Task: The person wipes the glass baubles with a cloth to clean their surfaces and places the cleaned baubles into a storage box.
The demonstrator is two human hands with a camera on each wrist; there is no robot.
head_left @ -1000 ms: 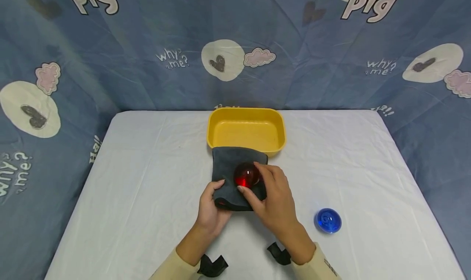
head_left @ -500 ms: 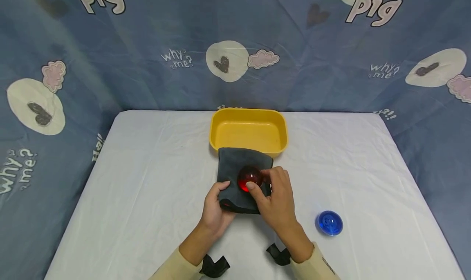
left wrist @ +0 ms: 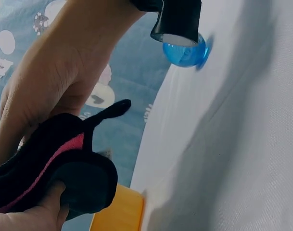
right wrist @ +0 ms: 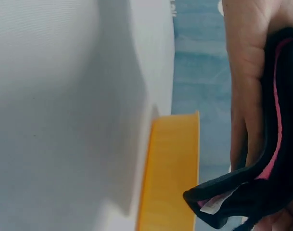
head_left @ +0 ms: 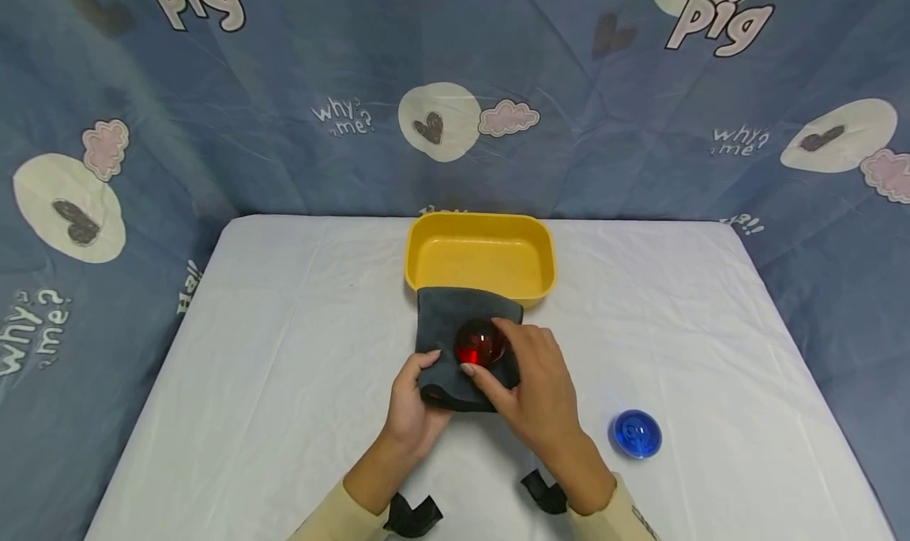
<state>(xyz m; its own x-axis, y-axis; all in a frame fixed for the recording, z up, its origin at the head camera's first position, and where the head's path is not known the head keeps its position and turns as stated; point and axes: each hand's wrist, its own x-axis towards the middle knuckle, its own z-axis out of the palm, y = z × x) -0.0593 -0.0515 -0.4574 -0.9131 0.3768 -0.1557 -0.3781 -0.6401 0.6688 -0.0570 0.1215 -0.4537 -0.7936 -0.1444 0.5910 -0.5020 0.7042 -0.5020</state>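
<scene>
My left hand holds a folded dark grey cloth from below, its thumb on top. Pink lining and a black edge show along the fold of the cloth in the left wrist view. Against the cloth sits a shiny, see-through red ball. My right hand pinches this ball, thumb at its lower edge and forefinger at its upper right. Cloth and hands hide the ball in both wrist views. From the right wrist camera, the left hand's fingers lie flat along the cloth's underside.
Just beyond the cloth stands a yellow tray, its near edge partly covered in the head view. A see-through blue round piece lies on the white-covered table at right. Behind hangs a patterned blue curtain.
My right fingers shift around the red ball, the forefinger moving up to its upper edge and the thumb slightly down and left. The left hand keeps holding the cloth.
</scene>
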